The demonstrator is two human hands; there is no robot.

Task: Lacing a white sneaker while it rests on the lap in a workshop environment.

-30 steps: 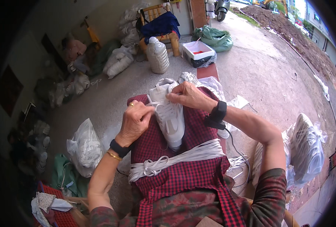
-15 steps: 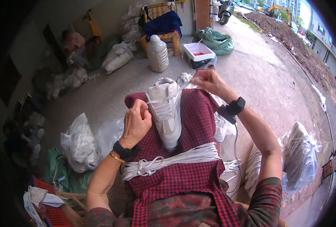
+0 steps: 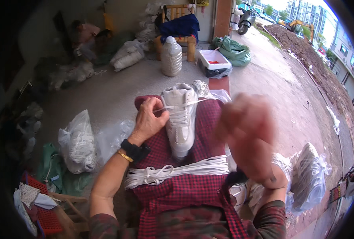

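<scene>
A white lace-up sneaker rests on my lap over a red-and-black checked apron, its toe pointing toward me. At the shoe's left side my left hand is closed, pinching a white shoelace between thumb and fingers. The lace crosses the eyelets, and a stretch of it runs off to the right. My right hand is raised right of the shoe, smeared by motion; its fingers and anything in them cannot be made out. A tied bundle of white laces lies across my lap.
Bagged shoes stand on the floor at left and right. Beyond my knees are a plastic jug, a white box, a green sack and a bamboo chair. Another person sits at the far left.
My right hand has swung from beyond the shoe's upper right down toward me and rightward. My left hand has shifted slightly up and right, still at the lace.
</scene>
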